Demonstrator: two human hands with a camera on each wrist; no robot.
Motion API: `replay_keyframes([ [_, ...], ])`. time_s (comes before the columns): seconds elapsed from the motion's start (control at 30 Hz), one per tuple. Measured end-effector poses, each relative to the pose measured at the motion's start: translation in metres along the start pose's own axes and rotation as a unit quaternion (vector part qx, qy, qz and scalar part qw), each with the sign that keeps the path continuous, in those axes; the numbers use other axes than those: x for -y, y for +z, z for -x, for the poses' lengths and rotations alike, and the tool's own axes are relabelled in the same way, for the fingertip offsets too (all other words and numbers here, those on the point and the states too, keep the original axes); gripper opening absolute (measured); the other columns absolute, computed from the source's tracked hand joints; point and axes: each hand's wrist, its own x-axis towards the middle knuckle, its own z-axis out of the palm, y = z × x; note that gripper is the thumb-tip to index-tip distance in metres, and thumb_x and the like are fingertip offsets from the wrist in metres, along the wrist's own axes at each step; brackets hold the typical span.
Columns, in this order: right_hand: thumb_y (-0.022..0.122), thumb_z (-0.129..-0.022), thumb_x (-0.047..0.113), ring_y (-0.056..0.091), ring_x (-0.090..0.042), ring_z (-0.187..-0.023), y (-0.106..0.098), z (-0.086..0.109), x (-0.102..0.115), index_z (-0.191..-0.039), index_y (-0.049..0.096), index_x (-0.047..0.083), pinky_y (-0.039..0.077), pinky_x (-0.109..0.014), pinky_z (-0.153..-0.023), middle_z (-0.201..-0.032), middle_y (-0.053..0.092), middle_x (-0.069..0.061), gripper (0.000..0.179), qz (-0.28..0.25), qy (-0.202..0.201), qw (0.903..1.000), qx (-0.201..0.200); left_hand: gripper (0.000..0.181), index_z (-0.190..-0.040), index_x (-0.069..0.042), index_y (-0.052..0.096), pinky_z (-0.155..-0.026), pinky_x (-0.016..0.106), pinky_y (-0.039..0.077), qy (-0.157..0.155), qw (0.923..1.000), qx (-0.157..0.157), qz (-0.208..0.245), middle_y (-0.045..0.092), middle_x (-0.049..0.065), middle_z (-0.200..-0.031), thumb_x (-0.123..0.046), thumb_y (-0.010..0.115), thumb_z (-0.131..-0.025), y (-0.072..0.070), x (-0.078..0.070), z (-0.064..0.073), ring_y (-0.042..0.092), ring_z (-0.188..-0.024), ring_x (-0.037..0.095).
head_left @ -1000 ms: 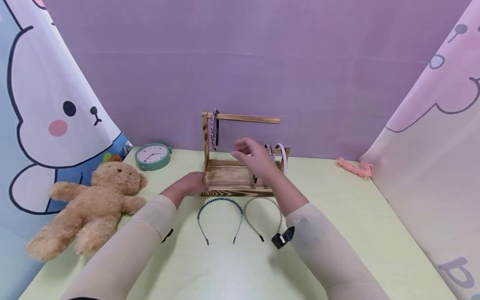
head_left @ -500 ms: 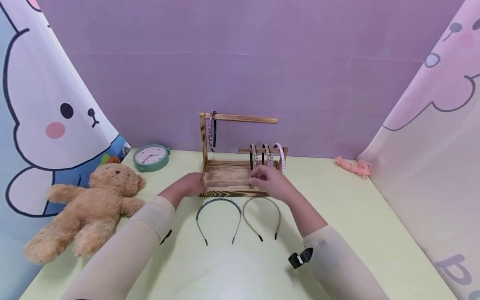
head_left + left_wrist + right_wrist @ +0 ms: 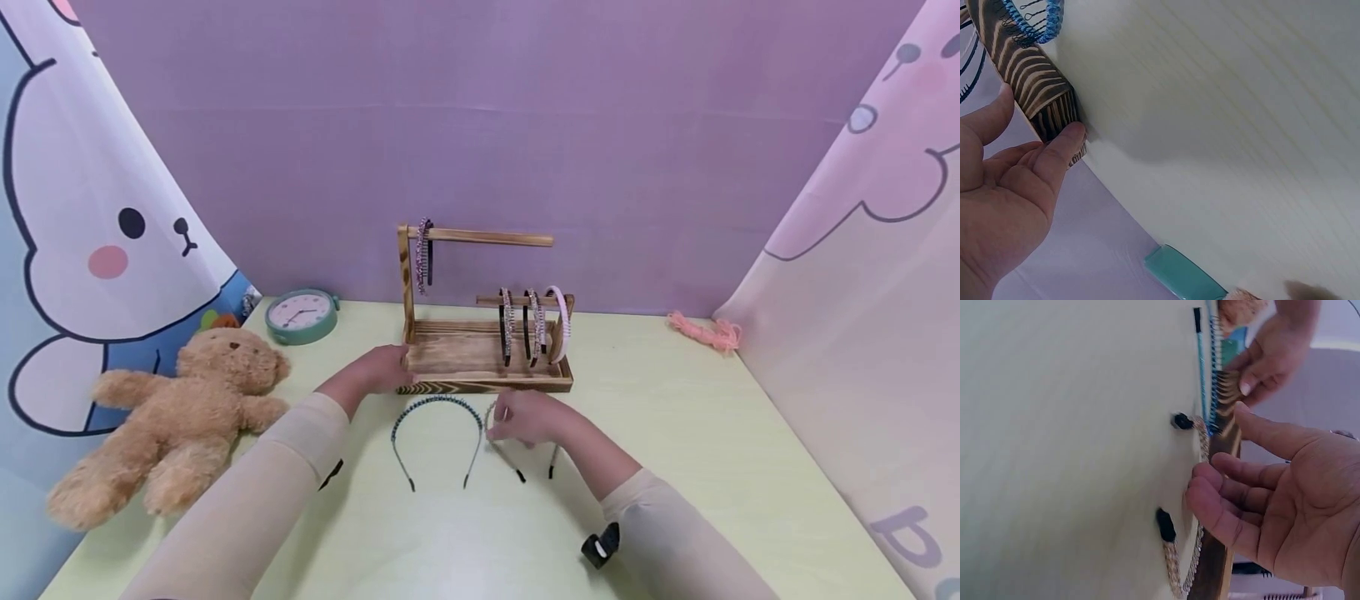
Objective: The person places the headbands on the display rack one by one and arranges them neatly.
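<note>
Headbands (image 3: 507, 329) hang from the wooden rack (image 3: 450, 354), which the left hand (image 3: 382, 368) pinches, while on the worktop (image 3: 465, 542) we see two unhung: the blue headband (image 3: 437, 399) and, beneath the right hand's (image 3: 528, 417) parted fingers, the beige headband (image 3: 508, 461).

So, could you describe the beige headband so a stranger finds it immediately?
On the pale green table, find the brown wooden two-bar rack. Just in front, toward the right, lies the beige, black-tipped headband; its colour separates it from the blue, arch-shaped headband on its left.
</note>
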Motion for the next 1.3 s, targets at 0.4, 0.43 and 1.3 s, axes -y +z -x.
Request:
replay_keyframes([
  [0.4, 0.067, -0.090, 0.022, 0.067, -0.018, -0.052, 0.015, -0.005, 0.020, -0.072, 0.065, 0.018, 0.053, -0.030, -0.059, -0.077, 0.069, 0.002, 0.018, 0.110, 0.051, 0.9927, 0.003, 0.072, -0.154, 0.001, 0.022, -0.118, 0.056, 0.026, 0.002, 1.0000, -0.001, -0.007, 0.031, 0.026, -0.155, -0.031, 0.056, -0.100, -0.001, 0.000, -0.002, 0.029, -0.143, 0.044],
  [0.43, 0.066, -0.089, 0.020, 0.067, -0.018, -0.051, 0.014, -0.005, 0.020, -0.068, 0.063, 0.018, 0.052, -0.030, -0.060, -0.071, 0.068, 0.000, 0.021, 0.110, 0.054, 0.9925, 0.006, 0.072, -0.154, 0.001, 0.022, -0.118, 0.055, 0.026, 0.001, 1.0000, 0.000, -0.007, 0.031, 0.026, -0.155, -0.031, 0.056, -0.100, -0.001, 0.000, -0.002, 0.029, -0.143, 0.043],
  [1.3, 0.061, -0.097, 0.023, 0.050, -0.015, -0.047, -0.034, 0.024, -0.012, -0.077, 0.059, 0.003, 0.049, -0.035, -0.050, -0.057, 0.054, -0.001, 0.028, -0.068, -0.011, 0.9932, 0.093, 0.073, -0.155, 0.000, 0.020, -0.119, 0.054, 0.025, -0.001, 1.0000, 0.005, 0.003, 0.029, 0.024, -0.157, -0.031, 0.056, -0.100, 0.001, 0.003, -0.003, 0.027, -0.145, 0.042],
])
